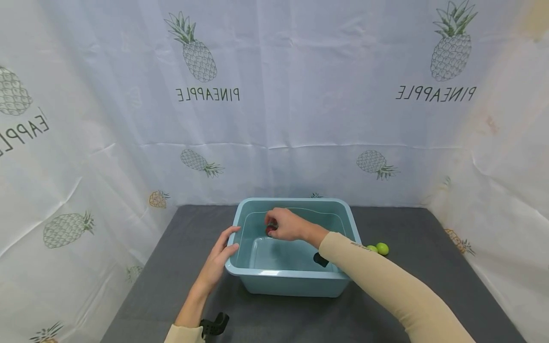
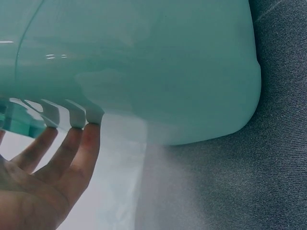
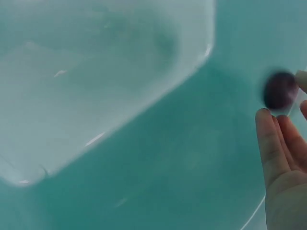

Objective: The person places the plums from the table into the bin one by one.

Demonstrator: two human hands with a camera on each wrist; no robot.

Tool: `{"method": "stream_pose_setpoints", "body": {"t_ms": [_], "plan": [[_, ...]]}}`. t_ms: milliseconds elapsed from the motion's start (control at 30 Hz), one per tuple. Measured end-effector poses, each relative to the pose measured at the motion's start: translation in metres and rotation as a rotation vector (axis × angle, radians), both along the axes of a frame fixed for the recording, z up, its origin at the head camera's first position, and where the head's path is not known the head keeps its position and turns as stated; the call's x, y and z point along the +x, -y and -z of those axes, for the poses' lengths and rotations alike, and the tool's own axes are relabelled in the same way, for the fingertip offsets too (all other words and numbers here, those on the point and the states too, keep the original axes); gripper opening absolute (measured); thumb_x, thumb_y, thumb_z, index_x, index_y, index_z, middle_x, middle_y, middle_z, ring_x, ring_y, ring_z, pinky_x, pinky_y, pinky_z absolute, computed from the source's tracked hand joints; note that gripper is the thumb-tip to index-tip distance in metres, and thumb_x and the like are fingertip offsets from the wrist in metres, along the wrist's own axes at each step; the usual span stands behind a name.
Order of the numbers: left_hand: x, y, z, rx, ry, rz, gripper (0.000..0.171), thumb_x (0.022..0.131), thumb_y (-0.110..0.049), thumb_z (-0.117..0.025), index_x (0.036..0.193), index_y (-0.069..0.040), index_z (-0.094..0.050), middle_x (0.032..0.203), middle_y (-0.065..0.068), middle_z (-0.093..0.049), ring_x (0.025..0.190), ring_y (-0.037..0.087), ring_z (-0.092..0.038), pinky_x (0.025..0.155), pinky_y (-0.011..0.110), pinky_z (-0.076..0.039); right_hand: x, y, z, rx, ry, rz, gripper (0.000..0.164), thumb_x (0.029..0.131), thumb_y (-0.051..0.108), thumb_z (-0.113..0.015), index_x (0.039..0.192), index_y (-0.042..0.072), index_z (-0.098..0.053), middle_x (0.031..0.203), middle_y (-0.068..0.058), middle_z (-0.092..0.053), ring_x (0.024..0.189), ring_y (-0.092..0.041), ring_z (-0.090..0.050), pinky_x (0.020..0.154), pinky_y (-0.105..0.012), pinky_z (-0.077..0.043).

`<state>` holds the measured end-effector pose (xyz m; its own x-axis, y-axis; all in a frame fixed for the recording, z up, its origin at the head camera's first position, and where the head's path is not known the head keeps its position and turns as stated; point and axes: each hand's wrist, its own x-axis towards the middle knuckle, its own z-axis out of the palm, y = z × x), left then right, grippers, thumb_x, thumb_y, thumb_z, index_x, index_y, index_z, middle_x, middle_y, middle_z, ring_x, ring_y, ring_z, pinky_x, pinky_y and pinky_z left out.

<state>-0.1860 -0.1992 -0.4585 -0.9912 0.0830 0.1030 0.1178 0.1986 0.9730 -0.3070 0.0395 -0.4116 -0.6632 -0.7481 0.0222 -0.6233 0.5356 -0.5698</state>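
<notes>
While left hand (image 1: 216,259) grips basin rim (image 1: 291,273), right hand (image 1: 288,226) at red ball (image 3: 280,91) inside; pinch unclear.

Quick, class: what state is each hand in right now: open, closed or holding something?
Left hand: open, touching the tub's rim.
Right hand: holding a dark red round thing.

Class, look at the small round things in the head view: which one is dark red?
The red ball at the right hand, above the tub's floor. The green balls lie outside, beside the sleeve.
</notes>
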Motion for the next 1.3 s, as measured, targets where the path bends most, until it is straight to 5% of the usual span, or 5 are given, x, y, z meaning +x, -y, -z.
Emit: {"method": "stream_pose_setpoints", "body": {"t_ms": [133,300,733,1300], "plan": [[0.001,0.0,0.0,-0.005,-0.002,0.0,0.044,0.106,-0.027,-0.048,0.149,-0.022,-0.043,0.164,0.012,-0.025,0.144,0.038,-0.032,0.107,0.062,-0.03,0.001,0.0,0.001,0.021,0.007,0.003,0.028,0.095,0.009,-0.067,0.121,0.001,-0.064,0.12,-0.016,-0.061,0.111,-0.032,-0.059,0.095,-0.046,-0.048],[0.001,0.001,0.0,-0.004,-0.008,0.005,0.044,0.106,-0.027,-0.048,0.15,-0.022,-0.042,0.164,0.012,-0.025,0.144,0.038,-0.032,0.106,0.062,-0.031,0.001,0.002,-0.003,0.042,-0.006,0.015,0.025,0.097,0.012,-0.066,0.12,0.003,-0.065,0.115,-0.009,-0.062,0.107,-0.026,-0.059,0.093,-0.043,-0.049],[0.0,0.002,0.001,0.007,-0.037,0.031,0.044,0.107,-0.024,-0.046,0.15,-0.018,-0.041,0.16,0.016,-0.03,0.135,0.037,-0.042,0.099,0.049,-0.039,0.014,0.002,-0.04,-0.048,-0.024,0.026,0.014,0.099,0.016,-0.065,0.112,0.013,-0.067,0.111,-0.001,-0.066,0.105,-0.017,-0.061,0.092,-0.036,-0.049],[0.001,0.002,0.001,0.003,-0.027,0.022,0.044,0.107,-0.024,-0.047,0.15,-0.018,-0.041,0.161,0.016,-0.029,0.137,0.039,-0.039,0.099,0.052,-0.039,0.044,-0.03,-0.087,-0.201,-0.05,0.075,0.018,0.099,0.019,-0.066,0.114,0.011,-0.068,0.109,0.003,-0.066,0.102,-0.015,-0.061,0.093,-0.038,-0.051]]}}
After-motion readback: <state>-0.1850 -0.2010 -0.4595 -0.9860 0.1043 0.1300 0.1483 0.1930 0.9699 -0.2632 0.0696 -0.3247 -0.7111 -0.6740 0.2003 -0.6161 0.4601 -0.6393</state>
